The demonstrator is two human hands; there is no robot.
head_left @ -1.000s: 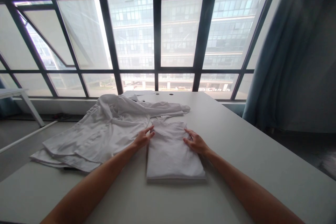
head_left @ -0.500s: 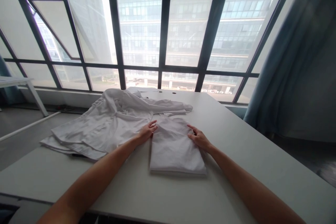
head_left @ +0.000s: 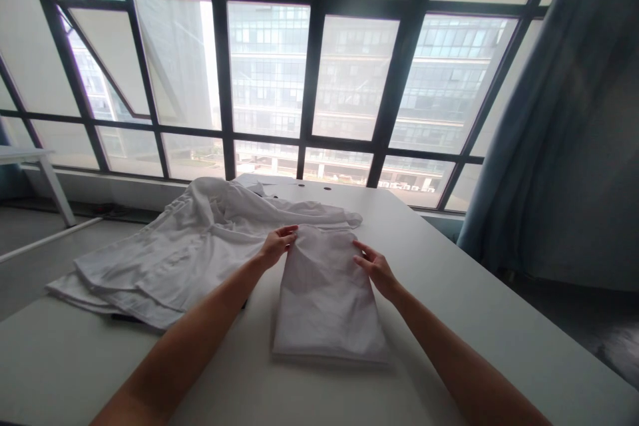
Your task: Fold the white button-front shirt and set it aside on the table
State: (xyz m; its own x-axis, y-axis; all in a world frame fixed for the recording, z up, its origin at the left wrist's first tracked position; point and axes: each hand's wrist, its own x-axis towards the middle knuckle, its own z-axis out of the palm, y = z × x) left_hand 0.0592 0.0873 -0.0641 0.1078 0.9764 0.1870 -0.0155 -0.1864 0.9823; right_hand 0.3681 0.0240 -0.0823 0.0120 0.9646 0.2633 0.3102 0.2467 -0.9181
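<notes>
A folded white garment (head_left: 329,299) makes a neat rectangle in front of me, its far edge seeming slightly raised from the table. At its far left corner, the fingers of my left hand (head_left: 278,245) are closed on the fabric. My right hand (head_left: 375,267) grips the far right edge, thumb and fingers on the cloth. Just left of it lies a loose, rumpled white garment (head_left: 200,246), spread out with one sleeve (head_left: 324,213) stretching to the right beyond the folded one.
Both garments rest on a white table (head_left: 439,293) with small round holes near its far end. Dark-framed windows (head_left: 269,73) stand beyond it. A blue-grey curtain (head_left: 529,146) hangs at the right. Another white table (head_left: 44,166) is at the far left.
The folded garment has come nearer to me, and its far edge looks lifted and straighter between my hands. The view has tilted up slightly.
</notes>
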